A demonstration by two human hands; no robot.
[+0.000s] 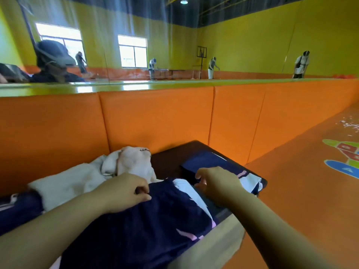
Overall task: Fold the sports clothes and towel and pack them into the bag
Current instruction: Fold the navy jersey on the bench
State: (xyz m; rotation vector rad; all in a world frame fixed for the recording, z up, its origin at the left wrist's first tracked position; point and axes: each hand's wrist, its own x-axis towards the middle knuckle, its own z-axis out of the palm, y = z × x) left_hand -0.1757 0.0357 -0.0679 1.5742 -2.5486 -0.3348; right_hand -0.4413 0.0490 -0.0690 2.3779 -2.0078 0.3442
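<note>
By the orange padded wall [155, 117], a navy garment [155, 220] runs 7 to 1 o'clock along the bench [167, 162], the left hand [124, 193] pinching its top edge in its fingers [142, 191], the right hand [217, 183] curled at 3 o'clock, grip unclear.

The left hand [126, 191] and right hand [217, 183] pinch a navy garment [155, 220] on the tabletop [167, 162]; a white towel [77, 181] lies crumpled beside it.

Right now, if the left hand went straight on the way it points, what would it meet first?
Most likely the right hand. The left hand, pinching the navy garment, points forward and to the right, across that garment's white panel. Depth is unclear, so this is a guess.
</note>
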